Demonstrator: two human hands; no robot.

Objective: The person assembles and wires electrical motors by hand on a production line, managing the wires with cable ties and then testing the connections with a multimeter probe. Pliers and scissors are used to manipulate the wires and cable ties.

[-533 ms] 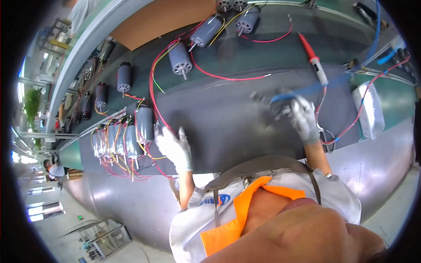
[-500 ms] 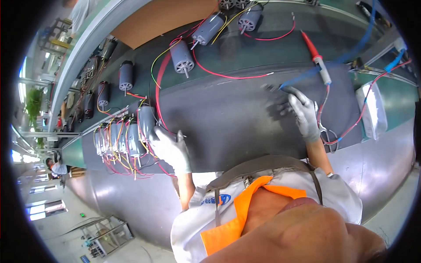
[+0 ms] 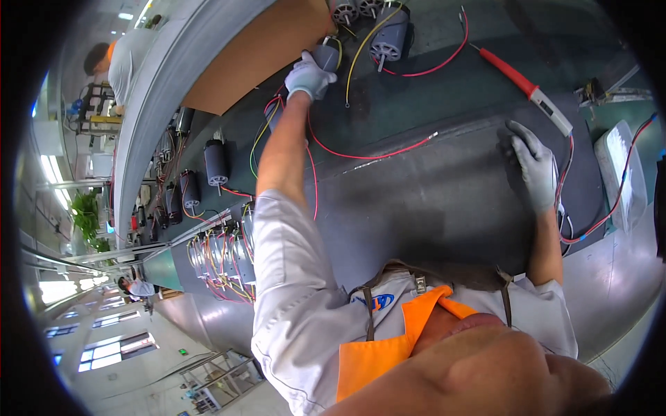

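Note:
My left hand (image 3: 310,76), in a white glove, reaches far out across the bench with its fingers closed around a grey electric motor (image 3: 329,54). The hand covers part of that motor. My left forearm hides most of another grey motor, whose red and yellow-green wires show beside the arm. On the right, my gloved right hand (image 3: 534,166) rests low over the dark mat (image 3: 416,215), fingers stretched out and holding nothing. Beyond it lies a red and white test probe (image 3: 520,83) with a cable running past the hand. A red wire (image 3: 388,157) curves across the mat's far edge.
Several wired motors (image 3: 222,256) stand in a row at the left. A single motor (image 3: 216,163) stands behind them, and another motor (image 3: 388,41) at the far side. A brown cardboard sheet (image 3: 257,59) lies by the metal frame. At right is a clear plastic container (image 3: 619,177).
My left hand has gone from beside the motor row at the left to a motor at the far side. My right hand stays near the probe cable. The view has shifted.

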